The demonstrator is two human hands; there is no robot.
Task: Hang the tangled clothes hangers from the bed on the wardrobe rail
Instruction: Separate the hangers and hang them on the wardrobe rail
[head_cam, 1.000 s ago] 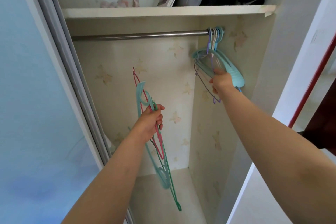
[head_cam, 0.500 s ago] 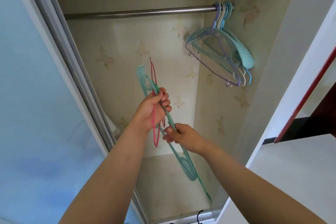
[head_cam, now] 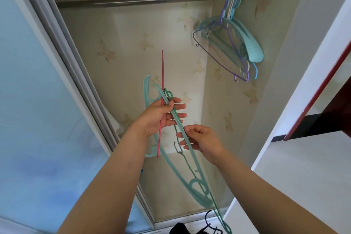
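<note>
A: What's in the left hand?
B: A tangled bunch of hangers, thumb over them, fingers nearly straight behind: a thin pink hanger standing upright, a pale teal plastic hanger slanting down toward the wardrobe floor, and a dark green wire hanger threaded through.
A: And the right hand?
B: Fingers curled, pinching the teal one's long arm just below the left hand.
A: The rail?
B: Hung hangers, teal, purple and white, bunched at its right end.
</note>
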